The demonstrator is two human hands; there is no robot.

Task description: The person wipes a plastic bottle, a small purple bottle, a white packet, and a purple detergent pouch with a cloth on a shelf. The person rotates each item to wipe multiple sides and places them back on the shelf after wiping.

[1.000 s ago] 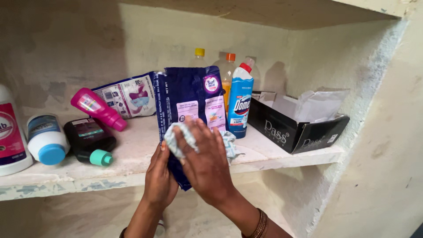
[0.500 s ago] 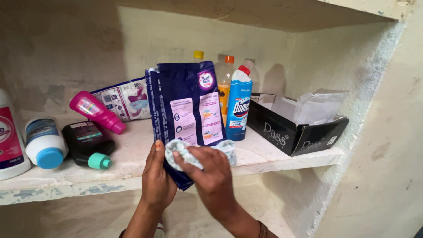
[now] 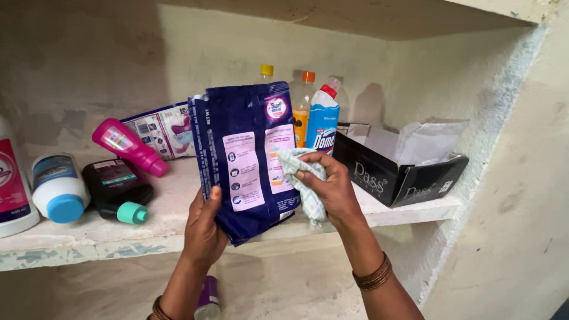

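My left hand (image 3: 204,228) grips the lower left edge of a dark blue detergent pouch (image 3: 246,157), holding it upright in front of the shelf. A crumpled pale checked cloth (image 3: 302,178) is bunched in my right hand (image 3: 332,189), which presses it against the pouch's right side. Both wrists wear bangles.
The whitewashed shelf (image 3: 89,237) carries a pink bottle (image 3: 127,145) lying down, a black bottle with a teal cap (image 3: 118,189), a white jar with a blue lid (image 3: 58,186), a flat white packet (image 3: 163,130), a blue cleaner bottle (image 3: 323,121), two capped bottles behind it, and an open black box (image 3: 397,172).
The cloth in my right hand slid from the pouch's lower middle to its right side. The pouch has tilted slightly, and my left hand kept its grip.
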